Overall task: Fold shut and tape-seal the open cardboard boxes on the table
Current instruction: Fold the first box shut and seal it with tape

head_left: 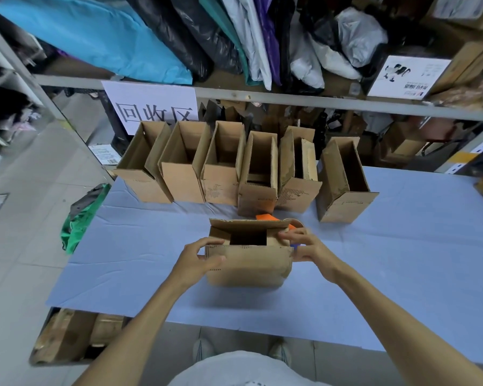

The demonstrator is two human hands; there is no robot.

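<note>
A small cardboard box (pixel 248 264) stands in the middle of the blue table (pixel 402 274), its top still partly open with a dark gap. My left hand (pixel 200 259) grips its left end, fingers over the left flap. My right hand (pixel 304 243) presses the right flap inward. Behind the box lies an orange tape dispenser (pixel 267 217), mostly hidden, with a bit of blue showing under my right hand. Several open cardboard boxes (pixel 223 162) stand in a row at the table's far edge, flaps up.
A metal shelf rail (pixel 290 97) with a white paper sign (pixel 154 107) runs behind the row. Bags and fabric fill the shelf above. Green cloth (pixel 81 218) hangs off the table's left edge. More cardboard (pixel 67 335) sits on the floor at the near left.
</note>
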